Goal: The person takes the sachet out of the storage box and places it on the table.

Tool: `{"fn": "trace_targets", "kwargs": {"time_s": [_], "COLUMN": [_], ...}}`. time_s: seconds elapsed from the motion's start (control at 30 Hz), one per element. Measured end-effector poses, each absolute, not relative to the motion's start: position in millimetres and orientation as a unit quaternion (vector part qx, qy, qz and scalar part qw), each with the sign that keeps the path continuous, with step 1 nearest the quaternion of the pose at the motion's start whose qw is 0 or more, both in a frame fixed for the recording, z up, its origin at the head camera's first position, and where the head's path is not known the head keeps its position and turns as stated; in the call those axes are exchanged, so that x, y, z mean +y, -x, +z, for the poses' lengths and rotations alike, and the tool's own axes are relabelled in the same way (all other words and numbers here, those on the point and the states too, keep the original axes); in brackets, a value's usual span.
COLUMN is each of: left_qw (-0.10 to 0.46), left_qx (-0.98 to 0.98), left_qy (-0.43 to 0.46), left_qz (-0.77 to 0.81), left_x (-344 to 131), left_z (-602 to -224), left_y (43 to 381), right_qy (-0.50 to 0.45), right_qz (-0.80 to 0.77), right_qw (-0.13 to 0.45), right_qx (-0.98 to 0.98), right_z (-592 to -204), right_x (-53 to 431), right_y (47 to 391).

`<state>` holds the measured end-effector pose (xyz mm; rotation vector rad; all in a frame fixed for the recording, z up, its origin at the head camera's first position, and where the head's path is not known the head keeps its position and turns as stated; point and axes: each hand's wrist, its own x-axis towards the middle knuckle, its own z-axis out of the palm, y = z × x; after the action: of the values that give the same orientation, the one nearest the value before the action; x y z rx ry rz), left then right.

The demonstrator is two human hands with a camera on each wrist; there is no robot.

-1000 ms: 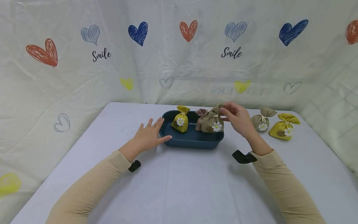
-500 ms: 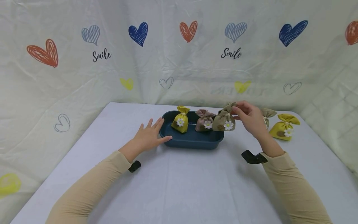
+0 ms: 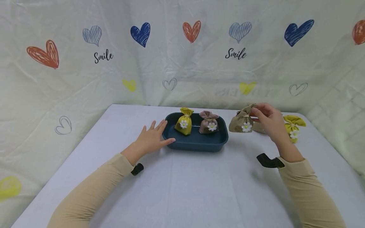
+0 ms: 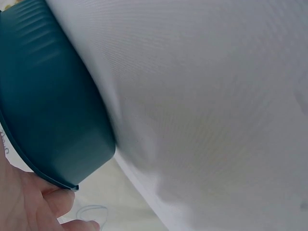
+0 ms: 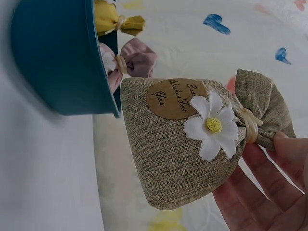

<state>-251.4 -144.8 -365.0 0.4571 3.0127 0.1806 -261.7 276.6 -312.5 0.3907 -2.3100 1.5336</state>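
My right hand pinches the gathered neck of a beige-grey cloth pouch with a white flower and a round brown label. That pouch hangs just right of a dark teal tub, above the table. Inside the tub stand a yellow pouch on the left and a mauve pouch on the right, apart from each other. My left hand rests against the tub's left end with its fingers spread; the left wrist view has fingers at the tub's rim.
Behind my right hand, another yellow pouch lies on the white table, partly covered. A second grey pouch beside it is mostly hidden by the hand. A white backdrop printed with hearts rises at the table's back edge.
My right hand has moved the beige-grey pouch rightward, from over the tub to beyond its right end, uncovering the mauve pouch. The left hand and the tub have stayed put.
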Motion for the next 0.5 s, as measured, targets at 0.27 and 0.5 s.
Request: {"fn": "trace_targets", "kwargs": {"time_s": [0.27, 0.5], "left_qw": [0.045, 0.044], "left_qx": [0.986, 0.985], "left_qy": [-0.149, -0.152], "left_qz": [0.06, 0.06], "left_x": [-146, -145], "left_z": [-366, -366], "left_y": [251, 251], "right_qy": [-0.124, -0.102], "right_qz": [0.557, 0.556], "right_qw": [0.19, 0.187], "right_qx": [-0.799, -0.803], "right_z": [-310, -310], "right_x": [300, 323], "right_y": [260, 257]}}
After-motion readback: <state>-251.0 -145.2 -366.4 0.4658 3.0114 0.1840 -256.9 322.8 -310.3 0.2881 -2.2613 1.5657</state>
